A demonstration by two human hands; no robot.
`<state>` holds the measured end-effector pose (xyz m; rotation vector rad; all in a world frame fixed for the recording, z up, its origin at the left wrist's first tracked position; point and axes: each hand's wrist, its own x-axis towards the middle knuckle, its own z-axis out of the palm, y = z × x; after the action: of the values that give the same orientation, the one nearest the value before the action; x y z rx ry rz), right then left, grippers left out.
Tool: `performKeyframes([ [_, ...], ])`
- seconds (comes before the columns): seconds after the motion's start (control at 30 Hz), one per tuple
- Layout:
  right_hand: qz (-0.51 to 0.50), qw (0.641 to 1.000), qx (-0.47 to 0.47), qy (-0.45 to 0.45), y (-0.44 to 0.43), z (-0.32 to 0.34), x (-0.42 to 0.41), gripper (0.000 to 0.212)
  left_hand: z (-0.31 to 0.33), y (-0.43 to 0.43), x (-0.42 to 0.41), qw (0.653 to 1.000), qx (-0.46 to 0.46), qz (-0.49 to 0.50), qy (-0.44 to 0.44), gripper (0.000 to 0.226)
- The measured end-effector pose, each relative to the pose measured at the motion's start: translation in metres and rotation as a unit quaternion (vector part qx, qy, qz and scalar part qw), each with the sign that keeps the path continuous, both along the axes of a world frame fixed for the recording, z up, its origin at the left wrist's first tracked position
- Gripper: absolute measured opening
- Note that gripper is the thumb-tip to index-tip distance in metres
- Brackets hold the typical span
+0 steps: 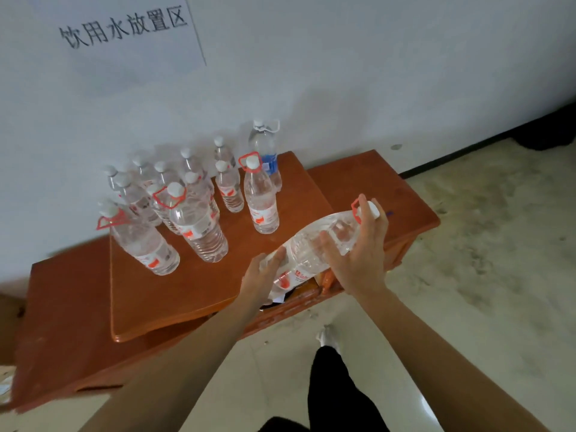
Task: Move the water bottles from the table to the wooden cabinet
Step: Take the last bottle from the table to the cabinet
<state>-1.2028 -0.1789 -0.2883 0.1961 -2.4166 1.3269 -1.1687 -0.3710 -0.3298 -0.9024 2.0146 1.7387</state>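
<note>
A large clear water bottle [314, 249] with a white cap and red handle ring lies tilted between my hands, cap up to the right, above the front edge of the orange-brown wooden cabinet [358, 185]. My left hand [265, 275] holds its base end. My right hand [358, 247] grips its neck and shoulder. Several more bottles [199, 226] stand upright on the cabinet's raised top by the wall, some large with red handles, some small, one with a blue label [268, 157].
A white wall with a paper sign [124, 26] rises behind the cabinet. The cabinet's lower top [62, 322] stretches left. Pale dusty floor [483, 244] lies to the right. My leg and shoe [330, 369] are below, near the cabinet front.
</note>
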Motion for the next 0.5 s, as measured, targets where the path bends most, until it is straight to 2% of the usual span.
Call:
performKeyframes([
  [0.17, 0.024, 0.998, -0.004, -0.051, 0.03, -0.042, -0.116, 0.084, -0.047, 0.032, -0.106, 0.995, 0.03, 0.072, -0.066, 0.099],
  [0.3, 0.047, 0.998, 0.021, -0.043, 0.039, -0.071, -0.202, 0.081, -0.093, 0.046, -0.179, 0.974, 0.112, 0.146, -0.129, 0.1],
  [0.5, 0.022, 0.998, 0.038, -0.042, 0.031, -0.101, -0.248, 0.078, -0.129, 0.049, -0.248, 0.975, 0.107, 0.146, -0.129, 0.084],
])
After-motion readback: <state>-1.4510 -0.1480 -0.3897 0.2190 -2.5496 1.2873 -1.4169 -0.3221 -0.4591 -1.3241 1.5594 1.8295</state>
